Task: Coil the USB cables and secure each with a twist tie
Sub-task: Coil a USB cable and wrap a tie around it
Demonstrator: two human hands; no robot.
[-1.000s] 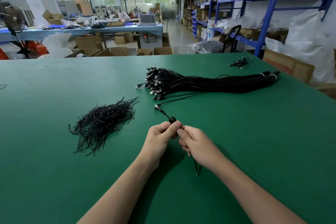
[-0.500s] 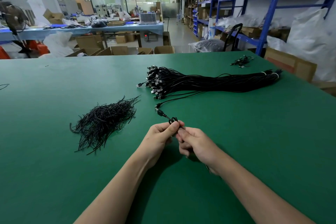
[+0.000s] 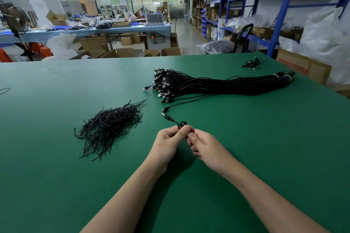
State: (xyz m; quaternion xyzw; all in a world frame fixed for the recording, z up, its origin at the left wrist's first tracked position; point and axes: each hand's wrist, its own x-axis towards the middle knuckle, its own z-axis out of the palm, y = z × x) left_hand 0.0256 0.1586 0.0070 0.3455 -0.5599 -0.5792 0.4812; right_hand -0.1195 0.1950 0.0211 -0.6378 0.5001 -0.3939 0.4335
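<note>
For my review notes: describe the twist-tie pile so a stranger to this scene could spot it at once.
On the green table, look left of the left hand, which pinches a USB cable with the right hand. The twist-tie pile lies there, short black strands splayed every way. Unlike the long cable bundle farther back, it has no metal plugs.

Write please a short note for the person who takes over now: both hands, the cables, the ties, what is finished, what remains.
Left grip: pinches the small coil of one USB cable; its plug lies on the green table.
Right grip: fingers curled on the same coil.
Twist ties: loose pile left of the hands.
Cable bundle: beyond the hands, uncoiled.
Small cable heap: far right; too small to judge.
Done: coil begun.
Left: finish the coil, tie it, then work through the bundle.
</note>
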